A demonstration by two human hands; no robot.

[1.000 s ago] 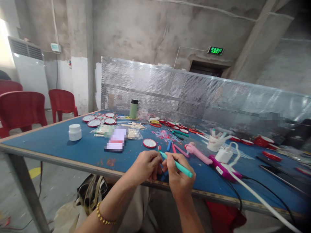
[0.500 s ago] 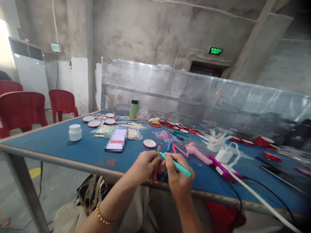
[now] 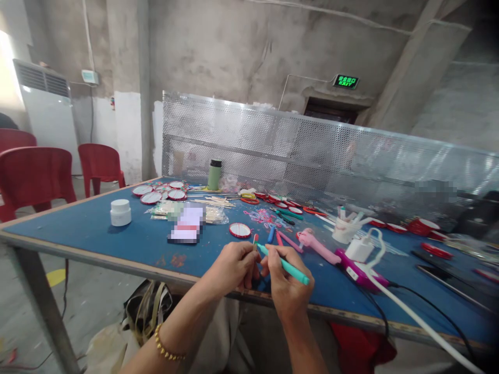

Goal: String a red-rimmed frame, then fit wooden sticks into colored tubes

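Pinching a slim red-tipped stick [image 3: 255, 239] in its fingertips, the left hand [image 3: 236, 265] I watch from my remote seat is closed to a narrow grip just above the near edge of the blue tabletop [image 3: 89, 244]. The red end points up, away from that edge; the lower part is hidden by the fingers. In the right hand [image 3: 289, 278] I see a turquoise pen [image 3: 295, 271] held in a writing grip, its thin end pointing at the stick. I cannot tell from here whether the two touch.

Just beyond the hands, a red-rimmed disc [image 3: 239, 230] lies flat, with a blue pen [image 3: 272, 234] to its right and a heap of small pink and blue pieces [image 3: 264, 217] farther from the near edge. A pink tool [image 3: 317, 246] lies right of the right hand, its end by a purple device [image 3: 360, 271]; a white cup [image 3: 343, 231] of sticks and pens stands behind them.

Toward the left edge I have a white jar [image 3: 120, 214] upright, and between it and the disc a phone [image 3: 188, 223]. More red-rimmed discs [image 3: 151, 198] cluster near the far left corner, and a green bottle [image 3: 214, 175] stands by the far edge.
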